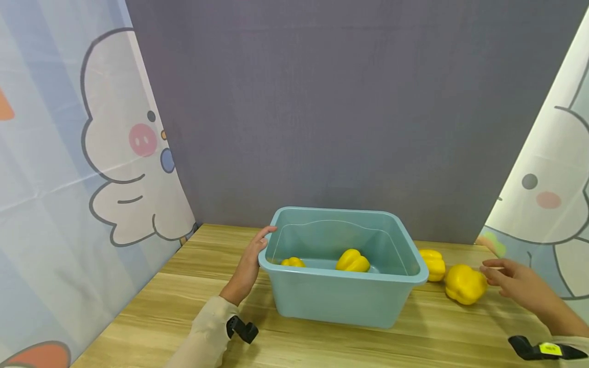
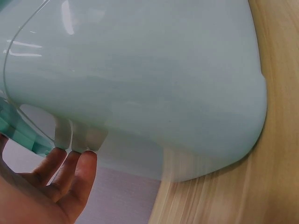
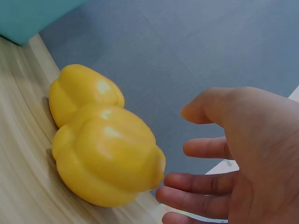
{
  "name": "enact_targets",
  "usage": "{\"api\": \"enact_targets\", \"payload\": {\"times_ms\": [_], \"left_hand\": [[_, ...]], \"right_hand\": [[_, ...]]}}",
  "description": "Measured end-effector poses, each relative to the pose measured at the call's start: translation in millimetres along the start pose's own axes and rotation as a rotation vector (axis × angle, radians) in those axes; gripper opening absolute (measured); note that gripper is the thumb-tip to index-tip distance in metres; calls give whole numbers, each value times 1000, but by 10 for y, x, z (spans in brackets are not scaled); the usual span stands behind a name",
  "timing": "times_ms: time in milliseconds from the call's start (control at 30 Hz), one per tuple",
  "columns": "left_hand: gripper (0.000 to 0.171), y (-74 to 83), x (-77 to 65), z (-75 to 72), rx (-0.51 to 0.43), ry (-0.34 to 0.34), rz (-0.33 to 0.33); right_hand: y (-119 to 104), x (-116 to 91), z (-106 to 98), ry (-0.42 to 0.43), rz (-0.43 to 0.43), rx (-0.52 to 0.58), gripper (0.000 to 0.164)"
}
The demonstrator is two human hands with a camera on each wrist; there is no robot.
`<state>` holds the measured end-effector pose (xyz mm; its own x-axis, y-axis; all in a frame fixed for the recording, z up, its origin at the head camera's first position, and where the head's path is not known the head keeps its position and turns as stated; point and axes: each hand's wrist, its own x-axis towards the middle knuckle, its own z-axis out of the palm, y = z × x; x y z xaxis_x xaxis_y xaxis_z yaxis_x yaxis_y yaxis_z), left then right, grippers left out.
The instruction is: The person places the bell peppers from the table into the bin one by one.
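Note:
A light blue plastic bin (image 1: pixel 340 299) stands on the wooden table with two yellow bell peppers inside, one bell pepper (image 1: pixel 353 260) in the middle and another bell pepper (image 1: pixel 293 262) low at the left. My left hand (image 1: pixel 248 266) holds the bin's left rim; in the left wrist view several fingertips (image 2: pixel 86 156) touch its outer wall. Right of the bin lie two more yellow peppers, a nearer bell pepper (image 1: pixel 465 284) and a farther bell pepper (image 1: pixel 431 265) beside it. My right hand (image 1: pixel 520 283) is just right of the nearer pepper, fingers loosely spread and holding nothing.
The wooden table (image 1: pixel 152 306) extends left and in front of the bin. A grey backdrop (image 1: pixel 340 112) rises behind it. Cartoon-printed curtains (image 1: pixel 46 230) hang at both sides, the right one close to my right hand.

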<state>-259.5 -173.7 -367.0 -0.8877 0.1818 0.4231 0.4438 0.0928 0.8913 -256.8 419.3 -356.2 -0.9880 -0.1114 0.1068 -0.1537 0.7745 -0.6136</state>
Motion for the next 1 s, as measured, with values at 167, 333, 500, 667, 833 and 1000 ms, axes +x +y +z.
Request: {"api": "enact_targets", "payload": {"times_ms": [167,333,500,667,833,1000], "left_hand": [[54,-5,0,-7,-2,-11,-1],[56,-12,-3,-12,-3,-12,-2],[56,-12,-3,-13,2,-14,3],[57,-9,-7,-11,3,-12,2],[58,-10,-7,-8,0,-5,1],[56,-16,-4,-11,0,-5,4]], "right_hand": [[28,20,27,-42,37,-1,63],[22,43,62,-80,64,-9,67],[16,50,96,-70,55,-36,66],[12,72,124,-67,57,-113,68],[35,103,156,-80,55,-155,72],[45,113,210,-45,5,-203,73]]}}
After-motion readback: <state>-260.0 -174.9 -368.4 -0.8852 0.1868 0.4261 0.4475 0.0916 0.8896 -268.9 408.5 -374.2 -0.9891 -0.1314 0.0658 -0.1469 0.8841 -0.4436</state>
